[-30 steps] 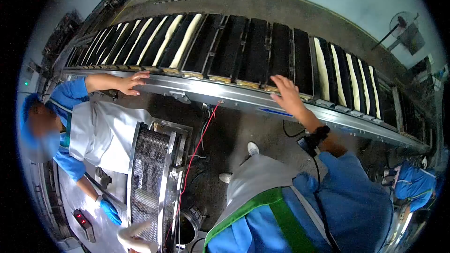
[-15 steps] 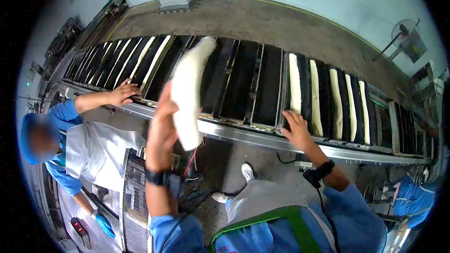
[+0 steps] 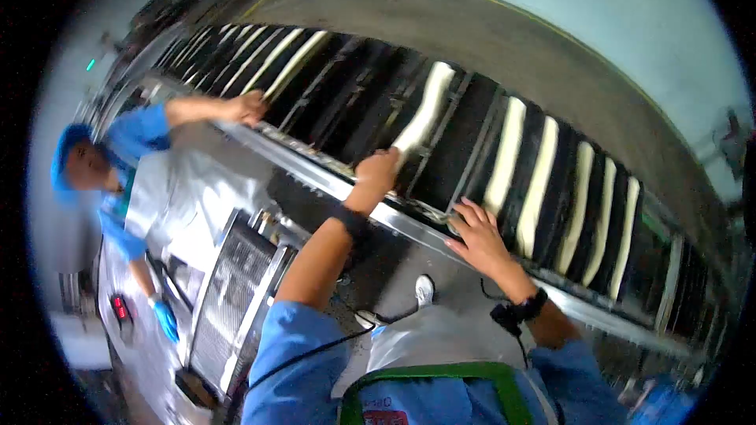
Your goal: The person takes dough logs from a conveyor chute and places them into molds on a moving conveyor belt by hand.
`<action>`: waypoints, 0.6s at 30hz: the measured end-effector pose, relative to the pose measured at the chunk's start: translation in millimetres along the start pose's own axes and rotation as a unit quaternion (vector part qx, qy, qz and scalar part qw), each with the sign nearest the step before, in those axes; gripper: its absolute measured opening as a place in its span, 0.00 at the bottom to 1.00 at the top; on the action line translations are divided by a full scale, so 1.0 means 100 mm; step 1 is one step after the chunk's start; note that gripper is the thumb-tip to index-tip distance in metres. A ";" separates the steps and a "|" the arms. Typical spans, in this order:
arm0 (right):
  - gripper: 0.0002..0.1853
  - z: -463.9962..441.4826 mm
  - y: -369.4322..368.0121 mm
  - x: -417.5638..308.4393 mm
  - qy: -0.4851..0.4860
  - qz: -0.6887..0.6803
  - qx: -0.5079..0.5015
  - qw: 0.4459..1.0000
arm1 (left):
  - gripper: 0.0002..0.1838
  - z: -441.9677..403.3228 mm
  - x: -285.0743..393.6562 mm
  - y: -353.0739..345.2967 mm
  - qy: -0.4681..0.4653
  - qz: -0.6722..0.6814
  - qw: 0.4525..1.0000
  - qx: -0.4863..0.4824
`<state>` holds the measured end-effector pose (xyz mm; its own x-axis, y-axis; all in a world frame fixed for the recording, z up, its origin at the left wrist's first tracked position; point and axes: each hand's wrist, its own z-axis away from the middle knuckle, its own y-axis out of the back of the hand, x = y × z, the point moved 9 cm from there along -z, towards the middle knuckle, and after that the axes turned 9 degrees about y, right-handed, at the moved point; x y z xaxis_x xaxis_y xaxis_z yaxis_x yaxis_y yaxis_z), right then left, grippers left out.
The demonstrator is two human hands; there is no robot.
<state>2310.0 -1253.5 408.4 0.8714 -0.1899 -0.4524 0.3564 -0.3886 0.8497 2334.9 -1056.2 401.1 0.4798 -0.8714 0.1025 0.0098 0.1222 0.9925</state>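
Note:
My left hand is closed on the near end of a long white dough strip. The strip stretches away from me over a long black pan, its far end near the pan's far edge. Whether it touches the pan bottom I cannot tell. My right hand, fingers spread, rests on the near rim of the pans, beside the near end of another dough strip lying in its pan. Several more strips, such as this dough strip, lie in the pans to the right.
A metal rail runs along the pans' near side. At left stands a co-worker in a blue cap, one bare hand at the pan rims and a gloved hand lower down. A mesh-topped metal frame stands between us.
My left hand has brought the raised dough strip down and to the right, over a pan. My right hand stays at the rim. The view has tilted and shifted.

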 end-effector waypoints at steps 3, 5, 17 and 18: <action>0.21 -0.08 -0.06 -0.04 0.045 0.042 -0.006 0.998 | 0.09 -0.05 -0.03 -0.12 0.019 -0.082 0.996 -0.004; 0.22 0.05 -0.07 -0.02 0.040 0.043 0.003 0.998 | 0.11 0.15 0.20 0.12 -0.051 -0.078 0.991 0.095; 0.14 -0.91 -0.39 -0.16 0.055 0.111 -0.015 0.992 | 0.12 0.63 -0.56 0.34 0.043 0.124 0.967 0.217; 0.13 -0.90 -0.39 -0.15 0.043 0.119 -0.016 0.992 | 0.13 0.89 -0.62 0.41 0.030 0.156 0.953 0.257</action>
<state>2313.3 -1154.0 406.9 0.9574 -0.1944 -0.2137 0.1461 -0.3122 0.9387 2227.6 -1039.1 441.7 0.4387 -0.8004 0.4085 -0.5648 0.1080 0.8181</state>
